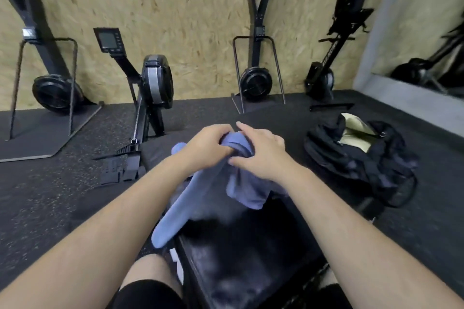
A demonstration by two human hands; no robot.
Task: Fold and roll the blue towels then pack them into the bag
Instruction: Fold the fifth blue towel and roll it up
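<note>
Gripping: the left hand (206,148) is clutching the bunched top of the blue towel (180,203), its fingers (221,134) curling tightly into the cloth.
Right hand: the right hand (261,155) is meeting the left one at the same bunch, its fingers (244,126) lying over the fold with the forefinger stretching out, while the thumb is pinching the cloth from below.
Blue towel: it is hanging in the air between both hands, above the counter. One long strip is drooping down to the left past the counter's edge, blurred. A shorter bunch is sagging under the right wrist, and whether it is touching the padding I cannot tell.
Counter: the black padded counter (241,246) is running away from the person, who is sitting astride it with a bare knee showing on the left.
Bag: the black duffel bag (351,158) is lying on the floor (50,195) to the right of the counter, well apart from the hands, its top gaping open and showing something pale yellow inside.
Background: a rowing machine (153,83) is standing near the counter's far left corner, in front of the chipboard wall (188,7).
</note>
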